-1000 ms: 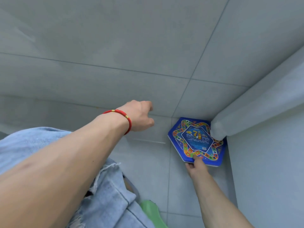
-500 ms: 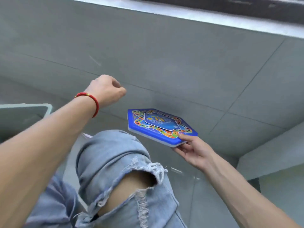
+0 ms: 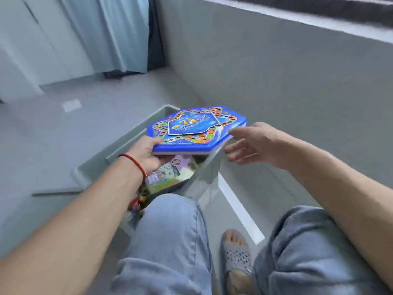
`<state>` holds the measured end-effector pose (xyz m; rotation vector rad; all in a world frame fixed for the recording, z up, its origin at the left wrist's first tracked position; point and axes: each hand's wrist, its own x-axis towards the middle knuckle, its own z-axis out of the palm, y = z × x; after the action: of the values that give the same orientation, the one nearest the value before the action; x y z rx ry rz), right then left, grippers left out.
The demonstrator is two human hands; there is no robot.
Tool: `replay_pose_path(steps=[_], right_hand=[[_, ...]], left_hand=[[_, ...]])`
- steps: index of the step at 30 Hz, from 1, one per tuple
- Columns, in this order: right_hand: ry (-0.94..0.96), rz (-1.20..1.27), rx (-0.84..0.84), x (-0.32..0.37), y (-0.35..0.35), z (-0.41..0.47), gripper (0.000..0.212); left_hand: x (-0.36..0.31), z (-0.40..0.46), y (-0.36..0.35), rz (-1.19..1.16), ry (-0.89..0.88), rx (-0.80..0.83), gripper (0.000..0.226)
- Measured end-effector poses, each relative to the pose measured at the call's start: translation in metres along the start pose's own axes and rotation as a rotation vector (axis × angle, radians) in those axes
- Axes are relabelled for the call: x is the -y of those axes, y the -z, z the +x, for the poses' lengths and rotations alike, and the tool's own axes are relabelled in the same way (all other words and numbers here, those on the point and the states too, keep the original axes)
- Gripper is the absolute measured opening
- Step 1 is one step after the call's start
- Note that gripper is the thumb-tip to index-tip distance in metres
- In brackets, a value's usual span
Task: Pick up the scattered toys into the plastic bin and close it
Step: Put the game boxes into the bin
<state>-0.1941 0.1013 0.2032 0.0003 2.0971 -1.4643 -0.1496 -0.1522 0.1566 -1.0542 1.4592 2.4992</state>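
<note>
— What has changed since half a second ago?

— From my remote seat I see the blue hexagonal game board (image 3: pixel 196 128) pass from the right hand to the left. It sat pinched at its near edge by the right hand; now the left hand (image 3: pixel 146 155), the one with the red bracelet (image 3: pixel 134 163), grips its lower-left edge, thumb on top and fingers underneath. The view has also swung from bare wall to the bin.

— And the right hand?

— The right hand (image 3: pixel 253 143) is at centre right of the frame, fingers spread and relaxed, holding nothing. Its fingertips are just beside the board's right edge; I cannot tell whether they touch it.

— Where is the board?

— Roughly level, in the middle of the frame, above the open pale green plastic bin (image 3: pixel 127 133). It covers the far part of the opening.

— Anything inside the bin?

— A purple and green picture box (image 3: pixel 172 174) lies under the board, and small colourful toys (image 3: pixel 139 200) show at the near end, too blurred to name. Blue jeans (image 3: pixel 170 241) and a grey sandal (image 3: pixel 236 254) fill the lower frame.
</note>
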Motion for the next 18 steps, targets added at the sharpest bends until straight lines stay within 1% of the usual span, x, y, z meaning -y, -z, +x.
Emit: replay_pose_path(steps=[3,4,5,7,8,9,10,11,12,13,14,16,18], right_hand=[[0.167,-0.45,-0.002,0.006,-0.03,0.025,0.026],[0.197,-0.561,0.009,0.005,-0.036,0.03,0.024],[0.209,-0.642,0.025,0.003,-0.041,0.034,0.02],[0.218,-0.763,0.075,0.0,-0.052,0.042,0.013],[0.229,-0.81,0.103,0.0,-0.058,0.046,0.011],[0.247,-0.848,0.132,0.001,-0.065,0.05,0.01],[0.269,-0.879,0.157,0.002,-0.073,0.055,0.012],[0.298,-0.913,0.182,0.003,-0.081,0.059,0.015],[0.33,-0.947,0.21,0.004,-0.089,0.061,0.018],[0.358,-0.979,0.245,0.005,-0.097,0.062,0.022],[0.39,-1.004,0.286,0.007,-0.105,0.061,0.024],[0.459,-1.056,0.362,0.014,-0.123,0.055,0.025],[0.525,-1.107,0.42,0.026,-0.146,0.047,0.024]], left_hand=[[-0.002,0.02,0.057,-0.052,-0.053,-0.169,0.022],[0.0,0.026,0.072,-0.054,-0.061,-0.224,0.022],[0.004,0.032,0.084,-0.041,-0.063,-0.271,0.021],[0.014,0.04,0.1,0.013,-0.035,-0.313,0.018],[0.019,0.044,0.106,0.089,-0.029,-0.338,0.017],[0.022,0.048,0.113,0.25,-0.054,-0.383,0.018],[0.023,0.053,0.121,0.448,-0.106,-0.445,0.025],[0.021,0.06,0.134,0.626,-0.162,-0.508,0.039],[0.017,0.059,0.144,0.728,-0.217,-0.541,0.051],[0.012,0.054,0.153,0.759,-0.267,-0.55,0.054],[0.009,0.044,0.164,0.761,-0.319,-0.572,0.05],[0.009,0.017,0.187,0.775,-0.405,-0.648,0.035],[0.025,-0.007,0.221,0.878,-0.442,-0.715,0.029]])
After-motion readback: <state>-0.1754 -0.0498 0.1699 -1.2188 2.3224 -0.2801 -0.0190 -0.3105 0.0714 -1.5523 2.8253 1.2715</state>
